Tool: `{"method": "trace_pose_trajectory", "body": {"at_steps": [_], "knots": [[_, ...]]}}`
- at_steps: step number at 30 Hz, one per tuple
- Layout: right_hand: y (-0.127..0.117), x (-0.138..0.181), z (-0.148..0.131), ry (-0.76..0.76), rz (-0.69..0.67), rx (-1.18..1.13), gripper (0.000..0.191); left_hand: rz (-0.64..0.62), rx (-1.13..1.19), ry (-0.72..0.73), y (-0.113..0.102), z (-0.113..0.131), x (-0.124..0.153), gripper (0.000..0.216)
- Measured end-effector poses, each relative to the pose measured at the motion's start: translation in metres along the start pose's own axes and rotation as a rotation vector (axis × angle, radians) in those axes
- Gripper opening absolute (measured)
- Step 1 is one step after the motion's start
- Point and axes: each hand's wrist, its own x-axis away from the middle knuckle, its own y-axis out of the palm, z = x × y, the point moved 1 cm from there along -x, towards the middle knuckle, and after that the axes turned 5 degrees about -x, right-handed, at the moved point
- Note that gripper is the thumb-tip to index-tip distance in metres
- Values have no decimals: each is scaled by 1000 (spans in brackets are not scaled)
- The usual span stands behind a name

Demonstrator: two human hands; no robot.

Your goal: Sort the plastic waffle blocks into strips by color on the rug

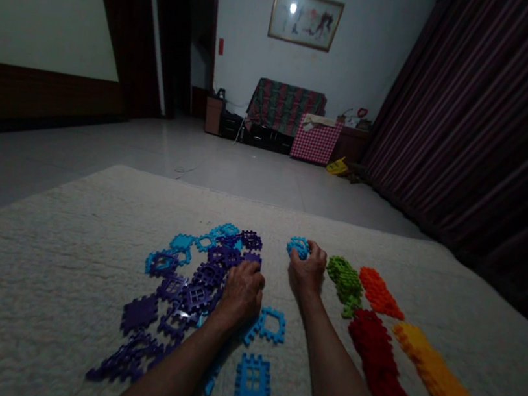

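My right hand (307, 271) is closed on a small stack of light-blue interlocking plastic tiles (297, 247), gripped between thumb and fingers at the pale mat's far side. My left hand (244, 290) rests at the right edge of a loose heap of purple interlocking tiles (196, 295), its fingers curled downward. What those fingertips hold is hidden; a purple tile (253, 259) lies just beyond them. Light-blue tiles are mixed into the heap's far side. Between my forearms lie a square blue frame tile (272, 325) and a blue window tile (253, 382).
Right of my right arm, tiles lie in rows by colour: green (345, 280), orange (381, 293), dark red (380, 365) and yellow-orange (448, 388). The quilted mat (47, 272) covers the near floor. Beyond stand a cloth-draped stand (284, 106) and a dark curtain (473, 109).
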Motion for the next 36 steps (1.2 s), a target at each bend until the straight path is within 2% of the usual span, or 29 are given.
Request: {"method": "trace_pose_trajectory", "body": {"at_steps": [6,12,21,26,36], "knots": [[0,3,1,103,-70,56,53,-11,-1,-4,-2,1,0,17],[3,3,1,95,-77,91,60,-10,0,4,-1,0,-1,18],[9,4,-8,120,-161,282,74,4,-14,11,1,-1,0,17],[10,4,-7,113,-166,309,71,-23,1,5,-1,0,-1,16],[10,4,-6,125,-167,337,60,-3,-1,15,1,-2,-1,17]]}}
